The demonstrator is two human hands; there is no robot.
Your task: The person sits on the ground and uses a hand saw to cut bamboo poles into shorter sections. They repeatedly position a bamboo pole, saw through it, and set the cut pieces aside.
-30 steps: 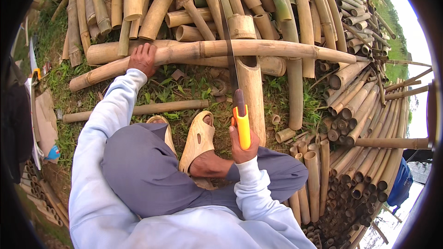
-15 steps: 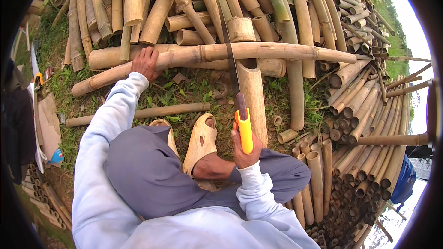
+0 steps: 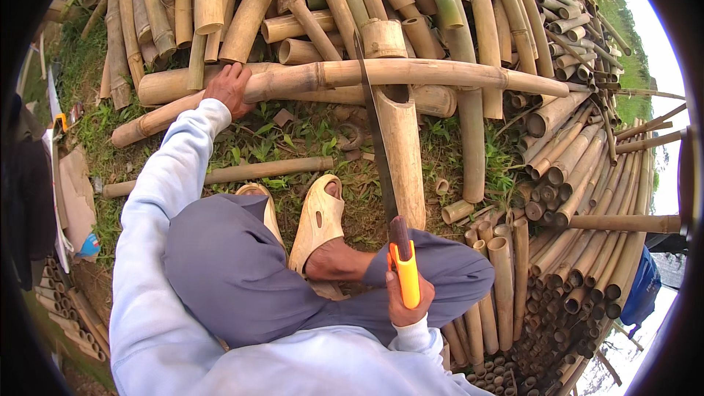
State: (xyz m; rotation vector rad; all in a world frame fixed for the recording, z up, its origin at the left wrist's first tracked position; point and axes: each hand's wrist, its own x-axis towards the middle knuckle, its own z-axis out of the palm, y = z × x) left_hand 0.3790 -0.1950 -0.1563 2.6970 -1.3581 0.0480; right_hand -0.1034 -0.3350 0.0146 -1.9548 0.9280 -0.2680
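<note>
A long tan bamboo pole (image 3: 433, 73) lies crosswise in front of me, over other bamboo pieces. My left hand (image 3: 229, 91) is closed around it left of the middle, pressing from above. My right hand (image 3: 405, 301), low near my bent knee, grips the yellow-orange handle of a hand saw (image 3: 380, 150). The long dark blade runs away from me and crosses the pole near its middle, its tip past the far side. How deep the blade sits in the pole I cannot tell. Just right of the blade, a thick bamboo piece (image 3: 402, 169) with a hollowed end points toward me.
Piled bamboo poles (image 3: 209, 0) fill the far side, and stacked bamboo tubes (image 3: 579, 169) stand at the right. A thinner bamboo length (image 3: 271, 169) lies on the grass before my sandals (image 3: 319, 220). Another saw with a yellow handle (image 3: 60, 122) is at the far left.
My right hand has drawn the saw back toward me, so its handle is now lower, over my knee. My left hand stays on the pole, which appears slightly higher in view.
</note>
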